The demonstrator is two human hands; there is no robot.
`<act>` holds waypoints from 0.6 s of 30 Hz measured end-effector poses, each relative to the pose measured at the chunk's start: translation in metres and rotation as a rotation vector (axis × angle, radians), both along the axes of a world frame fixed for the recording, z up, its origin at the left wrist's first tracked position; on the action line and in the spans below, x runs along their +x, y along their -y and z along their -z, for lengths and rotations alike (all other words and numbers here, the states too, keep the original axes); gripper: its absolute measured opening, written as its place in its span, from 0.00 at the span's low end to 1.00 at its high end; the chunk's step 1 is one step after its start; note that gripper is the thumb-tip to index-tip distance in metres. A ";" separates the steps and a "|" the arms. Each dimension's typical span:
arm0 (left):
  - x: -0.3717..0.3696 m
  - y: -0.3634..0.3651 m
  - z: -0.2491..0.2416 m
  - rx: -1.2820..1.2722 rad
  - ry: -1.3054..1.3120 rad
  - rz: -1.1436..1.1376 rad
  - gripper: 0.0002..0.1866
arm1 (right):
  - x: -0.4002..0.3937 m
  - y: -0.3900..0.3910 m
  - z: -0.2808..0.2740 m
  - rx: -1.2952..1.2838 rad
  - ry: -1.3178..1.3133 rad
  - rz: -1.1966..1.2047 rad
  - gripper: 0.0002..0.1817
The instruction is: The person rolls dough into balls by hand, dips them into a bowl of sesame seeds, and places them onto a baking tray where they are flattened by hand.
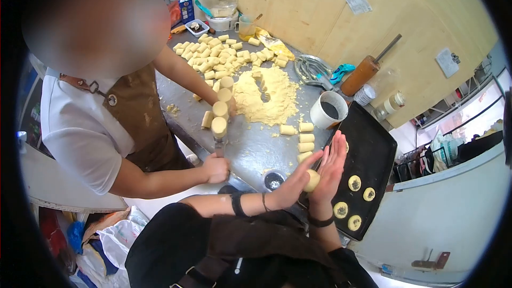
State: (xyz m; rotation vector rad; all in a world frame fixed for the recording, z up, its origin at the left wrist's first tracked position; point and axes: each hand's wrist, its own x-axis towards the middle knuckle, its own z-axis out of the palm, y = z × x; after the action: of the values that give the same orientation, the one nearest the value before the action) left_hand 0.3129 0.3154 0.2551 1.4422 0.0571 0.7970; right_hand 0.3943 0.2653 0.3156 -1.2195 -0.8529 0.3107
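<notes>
Between my two palms sits a rounded piece of pale yellow dough (pixel 312 181), partly hidden by the hands. My left hand (pixel 290 188) presses on it from the left, while my right hand (pixel 330 173) backs it from the right with fingers stretched upward. Just left of my hands stands a small bowl of dark seeds (pixel 274 181). Several short dough cylinders (pixel 306 138) lie in a line beyond my fingers. To the right, a black baking tray (pixel 368 146) holds several flat dough rounds (pixel 354 183) with dark specks on top.
At the left, a co-worker's hand (pixel 216 169) grips a tool beneath a row of dough cylinders (pixel 220 109). Crumbly dough (pixel 272 96) and a pile of cylinders (pixel 208 53) cover the far table. A white tub (pixel 318 114) stands against the tray, near a wooden rolling pin (pixel 360 76).
</notes>
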 end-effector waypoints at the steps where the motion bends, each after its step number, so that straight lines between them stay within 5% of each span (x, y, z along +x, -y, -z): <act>1: -0.002 -0.002 -0.010 -0.005 0.017 0.002 0.37 | 0.001 -0.002 0.006 -0.083 -0.014 0.010 0.37; 3: -0.007 -0.016 -0.038 -0.150 0.094 -0.037 0.30 | -0.012 0.004 0.041 -0.120 0.065 -0.086 0.36; 6: 0.003 -0.044 -0.013 -0.151 0.157 -0.240 0.30 | -0.038 0.021 0.030 -0.061 0.262 -0.174 0.35; 10: 0.004 -0.001 0.009 -0.100 0.051 0.125 0.39 | -0.014 0.009 0.005 -0.018 0.039 0.054 0.34; 12: 0.001 -0.006 -0.010 -0.104 0.071 0.092 0.39 | -0.005 0.010 0.050 -0.010 -0.027 -0.018 0.34; 15: 0.010 -0.032 -0.009 -0.214 0.136 -0.063 0.38 | -0.012 0.022 0.046 0.041 0.077 -0.028 0.38; 18: 0.011 -0.017 0.012 0.114 -0.010 -0.075 0.39 | -0.024 0.030 0.034 0.077 0.166 -0.052 0.42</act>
State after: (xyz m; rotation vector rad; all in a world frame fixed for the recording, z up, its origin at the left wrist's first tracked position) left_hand 0.3237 0.3323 0.2432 1.5594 0.0746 0.8664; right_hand 0.3701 0.2352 0.2821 -1.1639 -1.0321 0.2179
